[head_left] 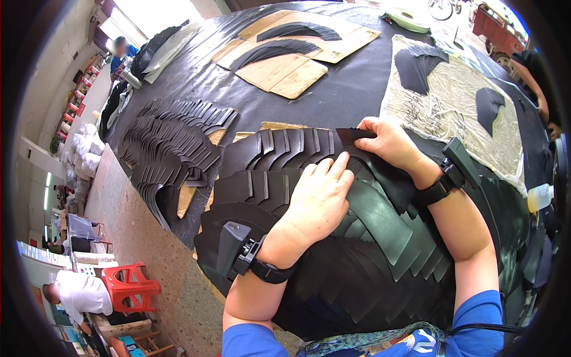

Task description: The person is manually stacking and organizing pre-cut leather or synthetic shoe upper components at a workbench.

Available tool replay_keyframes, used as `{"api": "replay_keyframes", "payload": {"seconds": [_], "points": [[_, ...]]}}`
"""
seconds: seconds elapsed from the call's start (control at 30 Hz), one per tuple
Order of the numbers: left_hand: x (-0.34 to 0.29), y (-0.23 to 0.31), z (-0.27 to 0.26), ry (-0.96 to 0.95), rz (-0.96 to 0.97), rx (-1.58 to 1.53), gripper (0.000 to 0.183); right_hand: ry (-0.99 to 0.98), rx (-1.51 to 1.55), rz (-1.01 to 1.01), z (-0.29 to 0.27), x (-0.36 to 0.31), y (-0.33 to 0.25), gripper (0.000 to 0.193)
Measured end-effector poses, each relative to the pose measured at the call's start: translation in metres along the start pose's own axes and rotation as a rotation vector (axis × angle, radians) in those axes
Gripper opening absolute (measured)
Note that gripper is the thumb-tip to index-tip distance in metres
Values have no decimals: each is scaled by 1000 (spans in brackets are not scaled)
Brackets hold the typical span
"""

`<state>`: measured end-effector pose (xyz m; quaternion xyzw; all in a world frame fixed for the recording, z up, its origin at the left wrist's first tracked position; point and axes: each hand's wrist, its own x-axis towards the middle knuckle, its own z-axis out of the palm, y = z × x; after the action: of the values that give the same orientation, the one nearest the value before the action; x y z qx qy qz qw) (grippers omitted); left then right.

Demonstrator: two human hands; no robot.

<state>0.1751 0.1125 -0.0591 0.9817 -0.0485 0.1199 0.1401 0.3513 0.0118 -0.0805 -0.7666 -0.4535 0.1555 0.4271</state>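
Observation:
In front of me lies a broad spread of thin black curved pieces [273, 146], leather-like, overlapping like shingles. My right hand [389, 146] has its thumb and fingers closed on the upper end of one black piece [351, 138]. My left hand [318, 199] rests on the overlapping pieces just to the left, fingers stretched out and pointing toward that piece. Its palm side and what lies under it are hidden. Below and between my hands, a shinier strip [380, 220] hangs over more stacked pieces. Each wrist wears a black strapped device.
More fanned black pieces [172, 143] lie at the left of the black-covered table [351, 77]. Curved stacks sit on cardboard [297, 77] at the back and on a pale cloth [440, 119] at the right. A red stool [131, 285] and seated person are at the lower left.

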Motion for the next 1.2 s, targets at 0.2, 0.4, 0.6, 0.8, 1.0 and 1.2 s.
{"api": "replay_keyframes", "payload": {"seconds": [0.2,0.4,0.6,0.8,1.0,1.2], "points": [[3,-7,1,-10,14,38,20,80,-259,-58,0,-2,-11,25],[6,-5,-1,-52,10,6,15,94,-435,-81,0,0,-3,22],[5,-5,1,-46,24,3,14,72,-360,-58,4,1,1,22],[9,-7,7,36,92,-75,16,54,-357,-71,4,2,3,21],[11,-9,9,43,72,-137,18,50,-340,-74,4,4,5,20],[12,-9,7,-12,79,-111,22,36,-407,-102,8,7,5,19]]}}
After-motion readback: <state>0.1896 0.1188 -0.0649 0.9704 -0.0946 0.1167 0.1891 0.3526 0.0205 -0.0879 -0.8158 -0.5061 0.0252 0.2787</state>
